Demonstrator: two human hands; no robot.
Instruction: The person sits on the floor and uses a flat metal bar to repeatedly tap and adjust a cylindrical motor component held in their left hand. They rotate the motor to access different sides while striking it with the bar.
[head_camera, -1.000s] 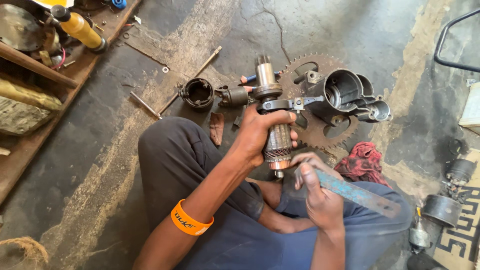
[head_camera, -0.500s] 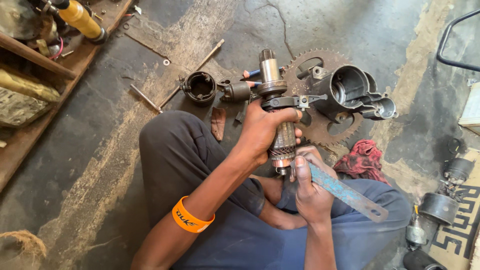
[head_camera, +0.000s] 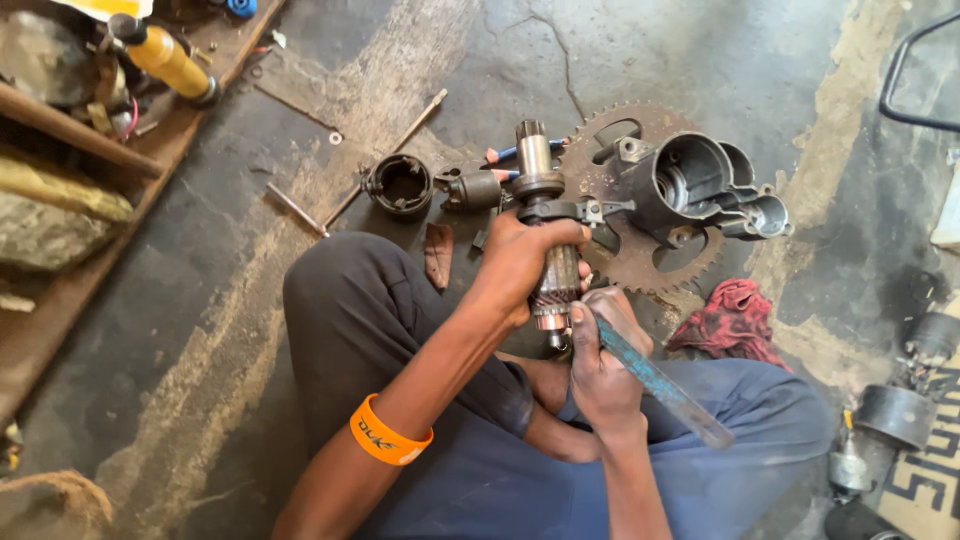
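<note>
Head view: left hand (head_camera: 520, 262) grips a motor shaft (head_camera: 548, 230) upright over the lap; right hand (head_camera: 600, 375) clasps a flat blade (head_camera: 655, 380) against its lower end. Sprocket (head_camera: 640, 255) lies on the floor beyond.

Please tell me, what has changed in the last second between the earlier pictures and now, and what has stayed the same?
Little changed. The right hand brought the flat blue blade closer to the lower end of the armature shaft, with its tip now near the ribbed part. The left hand kept its grip on the shaft, held upright. The toothed sprocket, grey housing and red rag lie as before.
</note>
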